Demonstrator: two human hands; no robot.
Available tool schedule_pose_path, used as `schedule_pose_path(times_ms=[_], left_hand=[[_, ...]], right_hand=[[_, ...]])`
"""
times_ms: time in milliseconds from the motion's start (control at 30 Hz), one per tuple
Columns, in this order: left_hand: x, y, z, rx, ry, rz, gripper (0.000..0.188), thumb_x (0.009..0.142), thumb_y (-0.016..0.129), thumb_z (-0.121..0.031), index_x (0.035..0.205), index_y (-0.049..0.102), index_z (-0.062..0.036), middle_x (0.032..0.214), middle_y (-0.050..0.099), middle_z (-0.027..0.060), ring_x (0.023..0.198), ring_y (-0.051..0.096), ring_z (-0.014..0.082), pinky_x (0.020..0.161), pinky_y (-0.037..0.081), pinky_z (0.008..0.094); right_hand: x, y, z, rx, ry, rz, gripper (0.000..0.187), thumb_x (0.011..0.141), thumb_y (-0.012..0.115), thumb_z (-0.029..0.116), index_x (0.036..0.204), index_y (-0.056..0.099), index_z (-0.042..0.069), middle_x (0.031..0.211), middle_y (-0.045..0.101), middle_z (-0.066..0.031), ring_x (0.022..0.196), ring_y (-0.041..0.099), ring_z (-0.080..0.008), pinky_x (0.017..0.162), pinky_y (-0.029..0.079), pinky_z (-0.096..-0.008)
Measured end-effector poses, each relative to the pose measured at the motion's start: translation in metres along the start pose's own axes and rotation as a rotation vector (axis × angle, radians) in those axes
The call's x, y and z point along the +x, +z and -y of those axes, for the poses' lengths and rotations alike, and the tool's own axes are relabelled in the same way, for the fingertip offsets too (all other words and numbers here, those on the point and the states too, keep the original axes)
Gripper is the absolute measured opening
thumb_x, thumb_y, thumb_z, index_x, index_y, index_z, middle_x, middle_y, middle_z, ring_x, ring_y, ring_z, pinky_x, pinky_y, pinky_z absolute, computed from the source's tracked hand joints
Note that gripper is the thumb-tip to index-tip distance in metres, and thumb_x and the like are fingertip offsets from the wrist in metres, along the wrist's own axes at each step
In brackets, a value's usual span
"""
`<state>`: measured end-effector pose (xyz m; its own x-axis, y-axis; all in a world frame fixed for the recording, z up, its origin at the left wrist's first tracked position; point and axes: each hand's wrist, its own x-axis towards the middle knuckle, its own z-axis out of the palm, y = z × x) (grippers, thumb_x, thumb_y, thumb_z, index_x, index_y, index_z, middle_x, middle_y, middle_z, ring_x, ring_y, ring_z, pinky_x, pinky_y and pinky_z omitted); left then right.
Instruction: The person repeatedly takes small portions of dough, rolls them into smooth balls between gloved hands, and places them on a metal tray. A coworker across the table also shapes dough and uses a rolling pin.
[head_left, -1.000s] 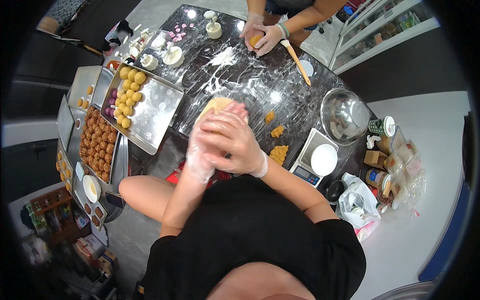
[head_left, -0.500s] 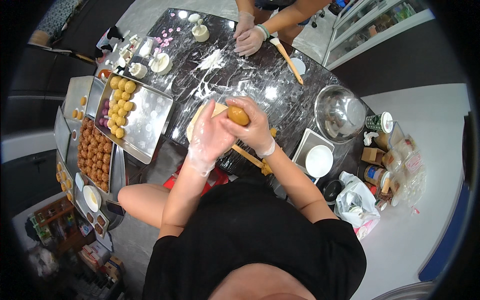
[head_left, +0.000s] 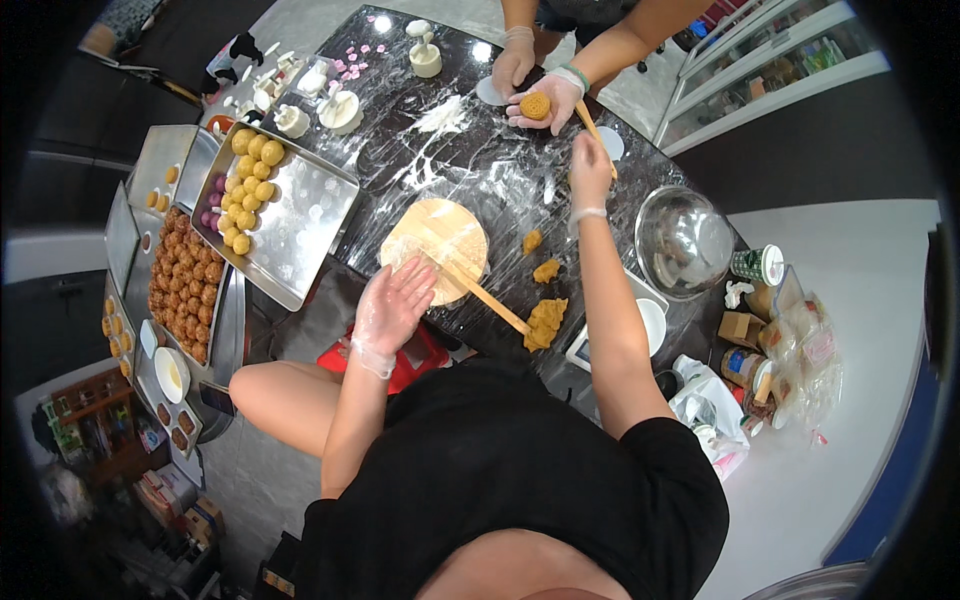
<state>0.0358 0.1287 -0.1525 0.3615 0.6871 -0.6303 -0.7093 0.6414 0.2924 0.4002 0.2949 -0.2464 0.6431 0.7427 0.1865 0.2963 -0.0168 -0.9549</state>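
Currently apart: left hand (head_left: 393,302) open, right hand (head_left: 591,178) unclear; forearm (head_left: 612,305) partly blocks scale (head_left: 579,351) near bowl (head_left: 685,243).

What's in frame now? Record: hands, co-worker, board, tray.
left hand: clear-gloved, open, at round pale wooden board
right hand: clear-gloved, by tan wooden handle; contents hidden
co-worker: gloved hand palm up, bearing round golden dough piece
board: thin pale wooden stick across its edge
tray: shiny rectangular metal; yellow balls, purple balls
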Motion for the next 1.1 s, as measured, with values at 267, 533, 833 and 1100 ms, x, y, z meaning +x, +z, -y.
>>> schedule_pose_path(times_ms=[267,533,833,1100], left_hand=[[-0.017,-0.006,0.006,0.089,0.078,-0.051,0.058,0.104,0.043,-0.040,0.146,0.042,0.0001,0.146,0.047,0.0189,0.134,0.047,0.0288,0.110,0.039,0.0386],[-0.020,-0.010,0.014,0.171,0.115,-0.041,0.058,0.104,0.045,-0.041,0.145,0.043,-0.0009,0.145,0.049,0.0169,0.133,0.049,0.0272,0.111,0.038,0.0376],[-0.017,-0.011,0.029,0.190,0.101,-0.012,0.058,0.104,0.046,-0.040,0.144,0.043,0.0011,0.143,0.051,0.0200,0.130,0.052,0.0298,0.109,0.041,0.0403],[-0.025,0.073,0.022,0.001,-0.012,0.517,0.049,0.107,0.039,-0.040,0.138,0.050,-0.0033,0.135,0.057,0.0142,0.121,0.058,0.0250,0.103,0.048,0.0389]], right_hand=[[-0.013,0.008,0.059,-0.274,-0.333,-0.040,0.054,0.081,0.079,0.039,0.116,0.062,0.001,0.109,0.064,-0.0154,0.093,0.065,-0.0297,0.084,0.052,-0.0382],[-0.024,-0.001,0.115,-0.722,-0.180,0.299,0.070,0.075,0.076,0.054,0.118,0.064,0.000,0.117,0.056,-0.0243,0.096,0.068,-0.0389,0.079,0.056,-0.0471],[-0.051,-0.007,0.136,-0.468,-0.126,0.422,0.055,0.081,0.075,0.030,0.126,0.061,0.001,0.122,0.061,-0.0209,0.107,0.066,-0.0299,0.083,0.057,-0.0420],[-0.147,-0.051,0.230,0.359,-0.303,0.697,0.046,0.076,0.081,0.013,0.118,0.065,0.004,0.112,0.070,-0.0113,0.107,0.065,-0.0233,0.090,0.053,-0.0367]])
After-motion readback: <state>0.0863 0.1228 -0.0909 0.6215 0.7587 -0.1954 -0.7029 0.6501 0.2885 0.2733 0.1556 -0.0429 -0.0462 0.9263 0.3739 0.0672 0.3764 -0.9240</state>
